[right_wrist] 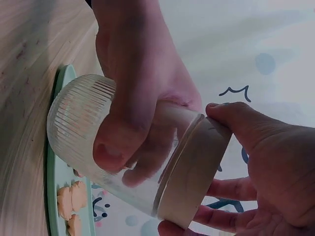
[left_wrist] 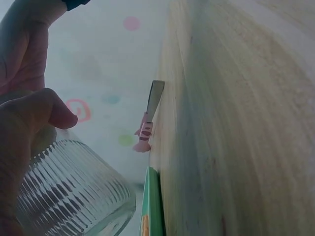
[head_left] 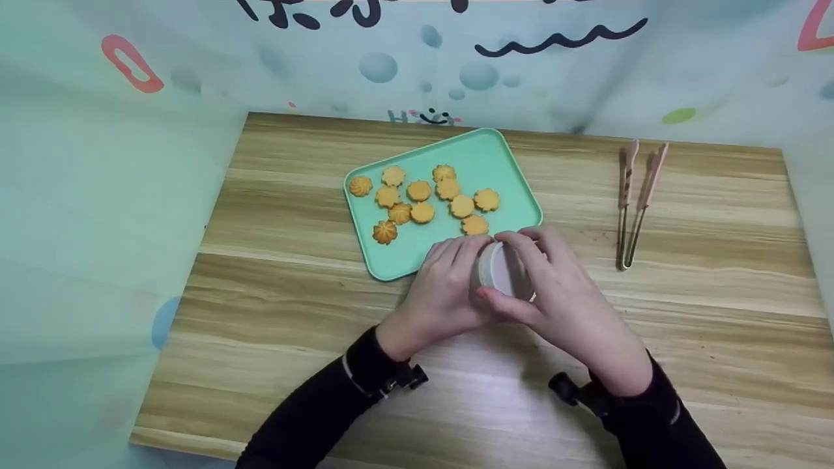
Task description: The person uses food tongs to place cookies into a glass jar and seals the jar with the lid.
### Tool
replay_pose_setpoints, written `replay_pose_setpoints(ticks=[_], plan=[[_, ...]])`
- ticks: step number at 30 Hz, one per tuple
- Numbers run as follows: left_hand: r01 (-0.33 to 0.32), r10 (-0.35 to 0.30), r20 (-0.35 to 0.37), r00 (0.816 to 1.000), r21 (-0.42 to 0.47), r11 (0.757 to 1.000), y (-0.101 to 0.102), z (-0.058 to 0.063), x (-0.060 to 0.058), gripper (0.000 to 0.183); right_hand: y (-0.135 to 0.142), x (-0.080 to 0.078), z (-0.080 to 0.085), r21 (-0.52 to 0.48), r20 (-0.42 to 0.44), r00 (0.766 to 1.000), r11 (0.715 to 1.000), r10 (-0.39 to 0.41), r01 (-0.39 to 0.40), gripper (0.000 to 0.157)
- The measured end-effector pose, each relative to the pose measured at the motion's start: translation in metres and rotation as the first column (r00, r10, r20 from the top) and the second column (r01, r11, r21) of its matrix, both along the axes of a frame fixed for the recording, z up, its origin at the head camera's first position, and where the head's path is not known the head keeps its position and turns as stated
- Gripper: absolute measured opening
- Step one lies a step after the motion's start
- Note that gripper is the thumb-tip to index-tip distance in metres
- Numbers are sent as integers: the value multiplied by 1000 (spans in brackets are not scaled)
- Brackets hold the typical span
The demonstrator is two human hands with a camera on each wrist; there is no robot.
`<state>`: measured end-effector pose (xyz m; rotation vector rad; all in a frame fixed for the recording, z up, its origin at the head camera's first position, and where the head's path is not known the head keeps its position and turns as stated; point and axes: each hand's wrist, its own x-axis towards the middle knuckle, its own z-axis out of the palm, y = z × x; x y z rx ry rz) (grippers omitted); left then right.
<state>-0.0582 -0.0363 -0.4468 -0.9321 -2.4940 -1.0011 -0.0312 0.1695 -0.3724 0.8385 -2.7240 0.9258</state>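
Note:
A clear ribbed jar point(right_wrist: 81, 115) with a pale screw lid point(right_wrist: 192, 172) is held tilted above the near edge of a green tray point(head_left: 515, 170). My left hand point(head_left: 449, 286) grips the jar's body, its fingers curled round the glass in the right wrist view. Thumb and fingers of my right hand point(head_left: 560, 293) hold the lid's rim, and the lid sits on the jar. No cookies can be made out inside the glass. Several small golden cookies point(head_left: 419, 191) lie scattered on the tray, some ridged side up, some flat side up.
Pink-handled metal tongs point(head_left: 629, 221) lie on the wooden table point(head_left: 273, 312) to the right of the tray. A printed cloth point(head_left: 423, 71) hangs behind the table and along its left side.

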Motion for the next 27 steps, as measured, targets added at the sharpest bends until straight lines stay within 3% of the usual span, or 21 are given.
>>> replay_pose_setpoints(ticks=[4,9,13,22,27], plan=[[109,-112,139,984,29,994,-5,3,-2,90,9,-3,5,-1,-35,988,989,149,-149,68],[238,-257,269,928,100,966,-7,5,-3,94,19,-6,13,-14,-22,948,948,317,-318,66],[276,-303,325,896,126,953,-7,7,-2,99,22,-7,16,-20,-8,928,928,372,-372,65],[269,-289,341,895,104,957,-6,7,-1,106,23,-6,15,7,1,932,932,363,-363,62],[254,-266,295,918,79,964,-5,8,0,102,23,-3,17,2,0,936,936,351,-351,68]])
